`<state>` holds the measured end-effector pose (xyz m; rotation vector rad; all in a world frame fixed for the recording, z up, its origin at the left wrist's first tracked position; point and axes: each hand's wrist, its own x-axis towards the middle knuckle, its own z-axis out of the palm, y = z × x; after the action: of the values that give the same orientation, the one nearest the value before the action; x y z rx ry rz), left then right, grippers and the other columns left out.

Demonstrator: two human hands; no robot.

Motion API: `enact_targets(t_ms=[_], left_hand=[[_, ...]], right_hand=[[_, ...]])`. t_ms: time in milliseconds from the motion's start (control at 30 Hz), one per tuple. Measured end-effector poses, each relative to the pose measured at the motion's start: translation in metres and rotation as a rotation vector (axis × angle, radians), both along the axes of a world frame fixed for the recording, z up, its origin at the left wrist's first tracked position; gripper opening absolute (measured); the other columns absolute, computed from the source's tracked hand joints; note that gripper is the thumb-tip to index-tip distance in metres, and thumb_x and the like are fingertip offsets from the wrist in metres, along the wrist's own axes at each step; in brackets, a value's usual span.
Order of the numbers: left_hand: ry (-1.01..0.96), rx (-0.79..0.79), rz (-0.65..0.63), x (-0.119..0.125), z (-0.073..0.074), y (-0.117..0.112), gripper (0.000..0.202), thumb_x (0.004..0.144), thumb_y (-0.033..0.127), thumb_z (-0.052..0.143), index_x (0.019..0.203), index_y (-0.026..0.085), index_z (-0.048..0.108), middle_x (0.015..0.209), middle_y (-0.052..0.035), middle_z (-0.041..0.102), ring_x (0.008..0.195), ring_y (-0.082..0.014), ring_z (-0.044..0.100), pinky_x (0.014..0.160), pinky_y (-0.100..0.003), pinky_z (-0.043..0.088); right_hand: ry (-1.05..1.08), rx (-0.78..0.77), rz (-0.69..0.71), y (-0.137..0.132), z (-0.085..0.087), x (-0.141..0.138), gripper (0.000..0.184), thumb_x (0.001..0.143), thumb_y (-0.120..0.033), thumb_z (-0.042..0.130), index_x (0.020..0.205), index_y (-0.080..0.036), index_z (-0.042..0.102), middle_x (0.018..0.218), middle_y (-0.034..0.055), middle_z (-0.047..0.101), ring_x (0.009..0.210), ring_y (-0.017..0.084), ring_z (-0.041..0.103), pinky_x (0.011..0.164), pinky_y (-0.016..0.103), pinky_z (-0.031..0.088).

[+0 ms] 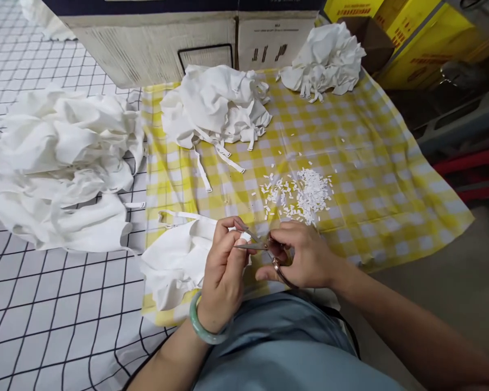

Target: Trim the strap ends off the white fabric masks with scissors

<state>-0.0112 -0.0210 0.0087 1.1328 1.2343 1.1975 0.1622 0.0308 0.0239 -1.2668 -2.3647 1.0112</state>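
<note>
My left hand (224, 266), with a green bangle on its wrist, pinches the end of a strap of a white cloth piece (175, 260) that lies on the yellow checked cloth (350, 163). My right hand (303, 255) grips small scissors (264, 247) whose blades point left and meet the pinched strap end. Just beyond the hands lies a heap of small white cuttings (305, 193).
A large pile of white cloth pieces (61, 163) lies at the left on a black-lined white sheet (44, 315). Two more white piles (215, 106) (326, 57) sit at the back. Cardboard boxes (155, 43) stand behind, yellow boxes (424, 32) at the right.
</note>
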Motion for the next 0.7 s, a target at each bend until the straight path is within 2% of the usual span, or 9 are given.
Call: enact_targets(t_ms=[267,433,700], left_hand=[[-0.062,0.014,-0.037,0.0009,-0.0032,0.0024,0.028,0.100,0.026,0.040,0.080,0.018,0.059,0.104,-0.0055,0.042,0.084,-0.0147,0.045,0.065,-0.026,0.040],[-0.053,0.032,-0.043,0.0013,-0.0024,0.0026,0.028,0.100,0.024,0.039,0.081,0.019,0.059,0.105,-0.0060,0.043,0.098,-0.0178,0.046,0.074,-0.026,0.042],[-0.014,0.051,-0.033,0.0013,-0.0043,0.0010,0.029,0.100,0.024,0.039,0.080,0.020,0.059,0.104,-0.0061,0.046,0.106,-0.0195,0.045,0.084,-0.029,0.042]], right_hand=[[0.038,-0.020,0.009,0.0037,0.0019,-0.0015,0.052,0.064,-0.058,0.079,0.055,-0.018,0.046,0.051,-0.0043,0.050,0.053,0.010,0.041,0.058,0.024,0.031],[0.041,-0.032,0.017,0.0045,0.0005,-0.0019,0.050,0.068,-0.058,0.075,0.056,-0.018,0.048,0.051,-0.0041,0.050,0.052,0.009,0.041,0.058,0.024,0.030],[0.022,-0.023,-0.004,0.0036,-0.0001,-0.0003,0.051,0.070,-0.057,0.073,0.053,-0.018,0.045,0.049,-0.0041,0.048,0.051,0.009,0.039,0.057,0.024,0.029]])
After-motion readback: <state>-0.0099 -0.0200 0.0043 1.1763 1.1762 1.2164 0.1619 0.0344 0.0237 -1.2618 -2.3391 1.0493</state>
